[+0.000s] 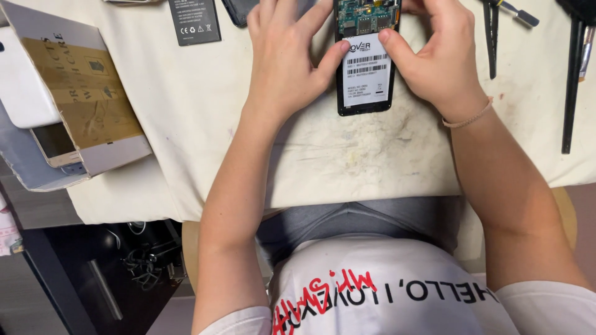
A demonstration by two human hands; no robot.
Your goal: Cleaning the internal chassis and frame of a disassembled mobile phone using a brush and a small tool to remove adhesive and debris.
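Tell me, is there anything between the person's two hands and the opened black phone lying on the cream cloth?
Nothing visible stands between them. The left hand and the right hand both rest directly on the opened black phone, each thumb pressing its white label. The black battery and the dark tools lie off to the sides on the cream cloth.

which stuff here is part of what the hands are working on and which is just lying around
In hand:
- opened phone, back cover off, circuit board showing
- left hand, thumb on the phone's label
- right hand, thumb on the label

Lying about:
- loose battery
- cardboard box
- tweezers
- dark tools at the cloth's right edge
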